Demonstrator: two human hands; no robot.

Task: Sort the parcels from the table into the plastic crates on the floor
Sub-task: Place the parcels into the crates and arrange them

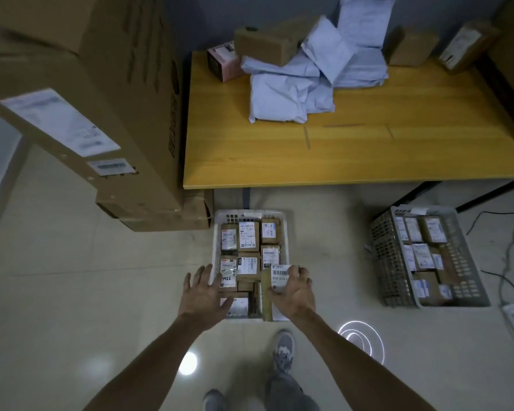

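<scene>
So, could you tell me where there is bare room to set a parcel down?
The yellow wooden table is bare in front of the pile of white mailer bags. The white plastic crate and the grey plastic crate look packed.

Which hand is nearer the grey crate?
Right. The right hand, gripping a labelled cardboard parcel over the white crate, is toward the grey crate; the left hand is open over the white crate's left edge.

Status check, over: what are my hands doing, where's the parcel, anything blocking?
Left hand open over the white crate. Right hand grips labelled parcel above it. Crate nearly full; mailers on table.
</scene>
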